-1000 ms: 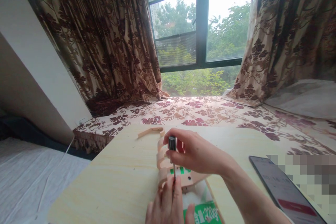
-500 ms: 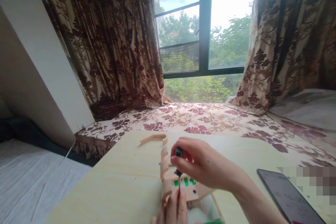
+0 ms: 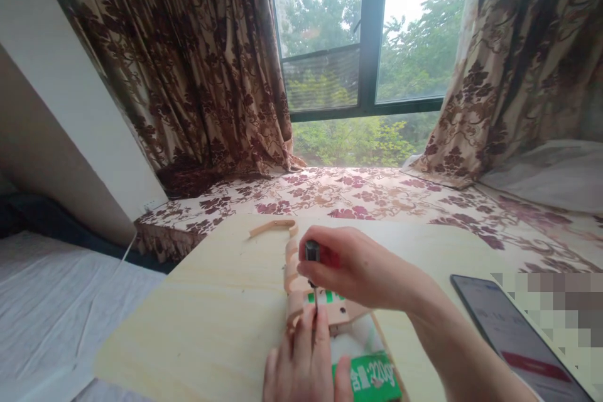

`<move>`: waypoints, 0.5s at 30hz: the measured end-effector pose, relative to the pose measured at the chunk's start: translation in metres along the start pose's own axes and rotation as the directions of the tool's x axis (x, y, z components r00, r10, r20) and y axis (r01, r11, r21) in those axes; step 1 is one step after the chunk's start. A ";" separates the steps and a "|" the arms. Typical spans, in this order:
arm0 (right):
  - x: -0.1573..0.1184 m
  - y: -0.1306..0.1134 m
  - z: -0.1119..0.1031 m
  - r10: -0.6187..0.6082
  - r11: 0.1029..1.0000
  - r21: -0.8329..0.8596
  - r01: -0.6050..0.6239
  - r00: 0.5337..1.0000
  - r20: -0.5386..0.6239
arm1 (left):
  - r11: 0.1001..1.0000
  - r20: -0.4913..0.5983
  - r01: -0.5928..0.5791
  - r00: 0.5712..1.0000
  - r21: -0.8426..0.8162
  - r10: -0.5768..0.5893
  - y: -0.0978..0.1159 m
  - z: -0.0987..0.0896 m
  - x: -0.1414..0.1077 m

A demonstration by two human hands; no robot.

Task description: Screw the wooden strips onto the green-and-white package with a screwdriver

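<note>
The table [image 3: 211,314] is spreading across the lower frame, backing a wood piece [image 3: 352,314] at lower centre. There the left hand [image 3: 300,358] is resting close-set fingers, apparently for steadying; whether they are pinching anything, I cannot tell. The right hand [image 3: 348,264] is pinching a screwdriver [image 3: 311,252] upright, probably for straight turning.

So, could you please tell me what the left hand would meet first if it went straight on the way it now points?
Most likely the screwdriver's shaft, which stands right by the fingertips of the left hand; whether they already touch it is hard to tell.
</note>
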State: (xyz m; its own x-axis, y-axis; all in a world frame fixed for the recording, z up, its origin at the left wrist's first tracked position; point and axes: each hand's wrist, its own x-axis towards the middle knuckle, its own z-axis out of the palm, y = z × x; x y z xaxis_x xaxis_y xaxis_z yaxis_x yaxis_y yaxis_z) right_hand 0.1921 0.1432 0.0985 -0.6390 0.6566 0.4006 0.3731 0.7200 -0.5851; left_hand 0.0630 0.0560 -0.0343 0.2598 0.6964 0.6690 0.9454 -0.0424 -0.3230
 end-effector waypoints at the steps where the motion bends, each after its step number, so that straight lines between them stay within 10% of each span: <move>1: 0.000 0.000 0.001 0.003 1.000 -0.024 -0.003 1.000 -0.016 | 1.000 0.014 0.003 1.000 -0.011 -0.003 0.000 -0.001 0.000; 6: 0.004 0.001 -0.001 0.117 0.981 -0.142 -0.131 0.988 -0.104 | 0.998 0.118 0.023 0.993 -0.062 -0.016 -0.001 -0.007 -0.001; 15: 0.029 -0.035 -0.045 -0.047 0.886 -0.386 0.255 0.880 0.473 | 0.984 0.133 0.060 0.990 -0.169 -0.037 -0.004 -0.007 0.002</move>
State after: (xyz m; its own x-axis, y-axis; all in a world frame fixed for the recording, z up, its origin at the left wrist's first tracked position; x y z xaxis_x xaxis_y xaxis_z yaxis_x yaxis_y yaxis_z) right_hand 0.1907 0.1469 0.1629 -0.8980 0.4375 0.0462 0.4274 0.8925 -0.1442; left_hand 0.0607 0.0520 -0.0267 0.1957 0.7868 0.5854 0.9789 -0.1208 -0.1649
